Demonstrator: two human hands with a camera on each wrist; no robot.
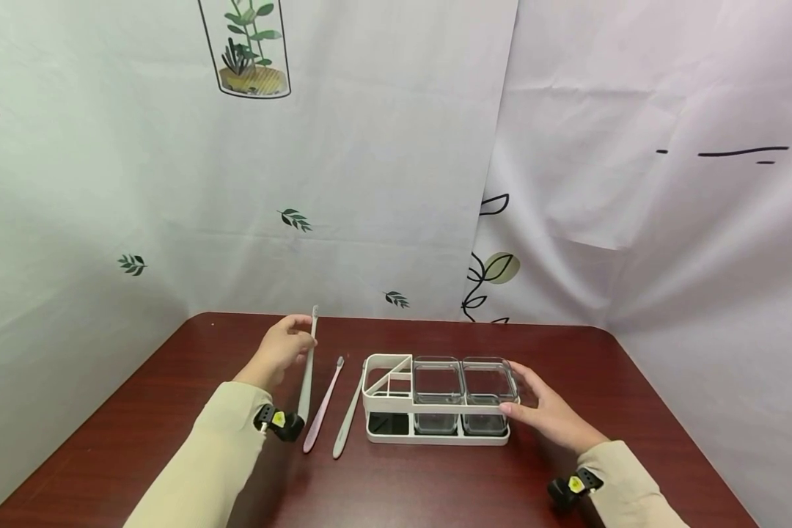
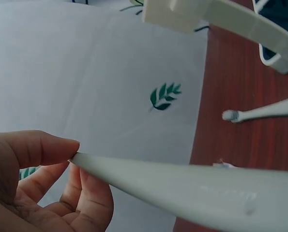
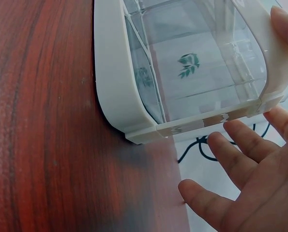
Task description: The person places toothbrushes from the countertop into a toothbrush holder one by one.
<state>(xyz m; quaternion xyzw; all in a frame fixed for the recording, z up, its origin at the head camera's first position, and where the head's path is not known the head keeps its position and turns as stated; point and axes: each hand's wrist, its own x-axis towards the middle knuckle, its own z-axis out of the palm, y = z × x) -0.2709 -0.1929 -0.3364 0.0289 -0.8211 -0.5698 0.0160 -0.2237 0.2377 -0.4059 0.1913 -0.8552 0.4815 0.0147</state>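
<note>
My left hand [image 1: 282, 348] pinches a pale grey-green toothbrush [image 1: 307, 378] between thumb and fingers. It stands nearly upright, bristles at the top; in the left wrist view its wide handle [image 2: 192, 188] points towards the camera. Just right of it, a pink toothbrush [image 1: 323, 407] and a second pale toothbrush [image 1: 348, 422] lie on the table. Further right stands a white toothbrush holder [image 1: 386, 404] with two clear cups [image 1: 438, 380]. At its right end, my right hand [image 1: 554, 414] holds the upper rim, thumb in front and fingers spread along the end, as the right wrist view shows.
The dark red wooden table [image 1: 435, 488] ends at a back edge against a white printed cloth [image 1: 396, 161]. At the left of the holder is a slotted section [image 1: 389, 381] with a diagonal divider. Dark base pads show below it.
</note>
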